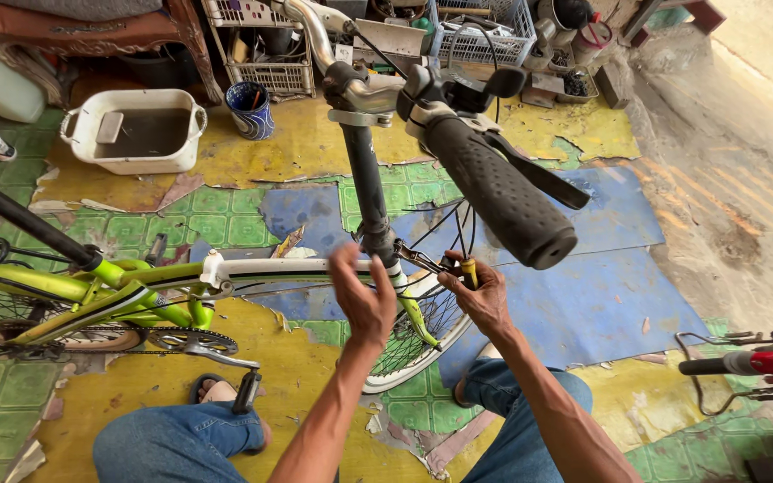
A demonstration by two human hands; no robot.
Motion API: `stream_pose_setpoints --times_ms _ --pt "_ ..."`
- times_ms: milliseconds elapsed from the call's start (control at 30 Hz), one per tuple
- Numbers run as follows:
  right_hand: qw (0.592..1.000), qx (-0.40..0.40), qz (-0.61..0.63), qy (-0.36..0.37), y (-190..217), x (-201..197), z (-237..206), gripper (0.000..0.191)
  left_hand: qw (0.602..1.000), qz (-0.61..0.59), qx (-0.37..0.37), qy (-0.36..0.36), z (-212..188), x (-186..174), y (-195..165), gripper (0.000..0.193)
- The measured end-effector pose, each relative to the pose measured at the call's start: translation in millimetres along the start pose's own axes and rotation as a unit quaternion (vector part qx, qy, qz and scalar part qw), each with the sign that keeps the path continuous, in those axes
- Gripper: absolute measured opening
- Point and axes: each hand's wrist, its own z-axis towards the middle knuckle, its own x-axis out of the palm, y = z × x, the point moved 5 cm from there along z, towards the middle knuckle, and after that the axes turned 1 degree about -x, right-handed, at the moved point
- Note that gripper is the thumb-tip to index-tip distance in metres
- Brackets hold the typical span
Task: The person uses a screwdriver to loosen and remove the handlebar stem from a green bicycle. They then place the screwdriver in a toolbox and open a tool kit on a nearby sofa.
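A lime-green and white bicycle (136, 295) stands on the floor in front of me, its black stem (367, 192) rising to a handlebar with a black rubber grip (498, 192). My left hand (360, 295) is raised beside the frame's head tube, fingers apart and holding nothing. My right hand (479, 293) is closed around a yellow-handled tool (469, 268), held at the front brake area just above the front wheel (413, 340). My knees in blue jeans frame the bottom of the view.
A white tub (136, 130) of dark water and a blue patterned cup (250, 109) sit at the back. Wire baskets (480, 31) with parts stand behind the handlebar. A red bicycle part (762, 362) juts in at the right. A pedal (245, 389) hangs near my left foot.
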Motion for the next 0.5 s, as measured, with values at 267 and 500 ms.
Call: stream_pose_setpoints --times_ms 267,500 --pt "0.999 -0.033 -0.031 -0.014 -2 -9 1 0.051 0.954 0.159 0.086 0.238 -24 49 0 0.028" --pt "0.999 0.012 -0.052 -0.009 0 -20 -2 0.052 0.833 0.309 0.335 0.314 -13 50 -2 0.040"
